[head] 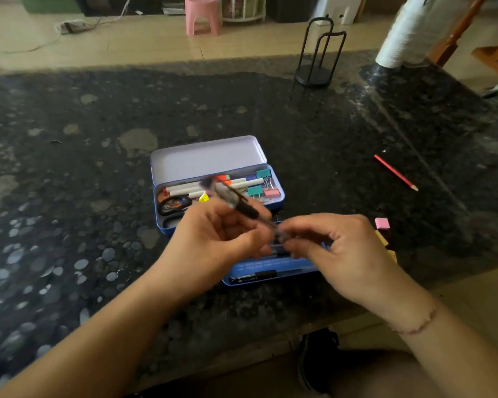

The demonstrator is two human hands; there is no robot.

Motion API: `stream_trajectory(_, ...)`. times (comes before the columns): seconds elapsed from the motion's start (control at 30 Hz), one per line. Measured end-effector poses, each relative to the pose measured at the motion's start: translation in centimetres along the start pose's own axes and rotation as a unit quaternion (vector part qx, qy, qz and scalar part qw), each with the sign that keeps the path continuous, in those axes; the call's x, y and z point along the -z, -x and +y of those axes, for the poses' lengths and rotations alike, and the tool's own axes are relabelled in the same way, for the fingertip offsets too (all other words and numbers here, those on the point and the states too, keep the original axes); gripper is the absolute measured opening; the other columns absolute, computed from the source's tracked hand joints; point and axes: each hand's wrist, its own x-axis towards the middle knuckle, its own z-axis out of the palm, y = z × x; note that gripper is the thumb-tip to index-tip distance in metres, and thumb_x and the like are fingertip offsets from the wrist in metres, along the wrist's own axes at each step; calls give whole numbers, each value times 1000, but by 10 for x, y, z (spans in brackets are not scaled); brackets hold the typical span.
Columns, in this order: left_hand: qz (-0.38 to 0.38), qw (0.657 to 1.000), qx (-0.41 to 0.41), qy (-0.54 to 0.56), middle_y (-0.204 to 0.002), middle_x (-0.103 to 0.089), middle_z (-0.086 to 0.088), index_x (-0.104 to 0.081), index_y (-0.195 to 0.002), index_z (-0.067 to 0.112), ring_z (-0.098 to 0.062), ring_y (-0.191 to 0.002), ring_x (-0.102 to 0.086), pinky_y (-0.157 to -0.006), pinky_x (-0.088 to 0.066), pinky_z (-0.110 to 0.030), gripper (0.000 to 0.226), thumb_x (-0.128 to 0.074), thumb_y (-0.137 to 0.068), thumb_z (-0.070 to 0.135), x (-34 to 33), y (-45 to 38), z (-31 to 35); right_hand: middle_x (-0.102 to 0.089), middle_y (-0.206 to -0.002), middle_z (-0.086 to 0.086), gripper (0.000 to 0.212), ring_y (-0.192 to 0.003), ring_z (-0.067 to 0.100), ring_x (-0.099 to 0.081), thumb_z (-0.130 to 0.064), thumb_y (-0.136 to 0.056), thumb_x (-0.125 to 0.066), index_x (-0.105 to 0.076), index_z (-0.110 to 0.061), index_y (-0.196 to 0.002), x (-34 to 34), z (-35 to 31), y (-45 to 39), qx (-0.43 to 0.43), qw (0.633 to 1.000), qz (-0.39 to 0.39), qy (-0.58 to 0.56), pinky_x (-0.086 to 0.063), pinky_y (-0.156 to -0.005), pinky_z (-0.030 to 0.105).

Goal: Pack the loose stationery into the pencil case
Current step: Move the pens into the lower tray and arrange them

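Left hand (222, 234) grips a black pen (239, 205); right hand (337, 248) pinches its tip. Next: lower it into the pencil case (167, 222) beyond the grip.

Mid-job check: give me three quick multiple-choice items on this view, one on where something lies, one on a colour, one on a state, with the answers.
1. Where does the red pencil lie?
A. inside the case
B. on the countertop, right of the case
C. in the left hand

2. What colour is the pencil case outside?
A. blue
B. green
C. red

3. How is the case's lid?
A. shut
B. open, tipped back
C. taken off, lying apart

Answers:
1 B: it rests alone on the dark countertop, apart from the case.
2 A: its outer wall is blue.
3 B: the pale inside of the lid faces up behind the filled tray.

Both the left hand and the right hand hold a black pen.
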Motion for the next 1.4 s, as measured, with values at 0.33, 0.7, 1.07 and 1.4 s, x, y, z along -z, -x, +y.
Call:
stream_trajectory(0.33, -120, 860, 23, -495, -82, -67, 16, -72, -92, 31, 1, -75, -63, -69, -53, -18, 20, -76, -75, 21, 30, -1, -12, -69, -103, -17, 23, -100, 9, -60, -45, -87, -61, -65, -43, -110, 15, 21, 1, -49, 928, -146, 340, -48, -80, 29)
stream_trajectory(0.7, -95, 839, -10, -536, -85, -57, 15, -67, -90, 29, -6, -76, -57, -71, -53, -28, 15, -68, -75, 27, 22, 2, -28, -59, -81, -13, 19, -79, 5, -56, -49, -82, -65, -53, -36, -75, 17, 18, 3, -127, 923, -135, 338, -46, -64, 25)
stream_trajectory(1.07, -84, 832, -25, -547, -86, -59, 15, -69, -89, 31, -6, -73, -56, -69, -54, -28, 11, -72, -78, 31, 19, 0, -32, -66, -85, -12, 16, -79, 5, -59, -50, -86, -61, -66, -35, -88, 17, 20, 3, -161, 909, -159, 350, -48, -65, 23)
stream_trajectory(1.4, -116, 819, -65, -557, -91, -57, 14, -66, -94, 30, -7, -77, -57, -67, -53, -27, 18, -66, -80, 42, 17, 4, -31, -63, -63, -9, 14, -68, 3, -56, -36, -87, -63, -54, -31, -78, 13, 29, 4, -161, 939, -111, 283, -52, -62, 32)
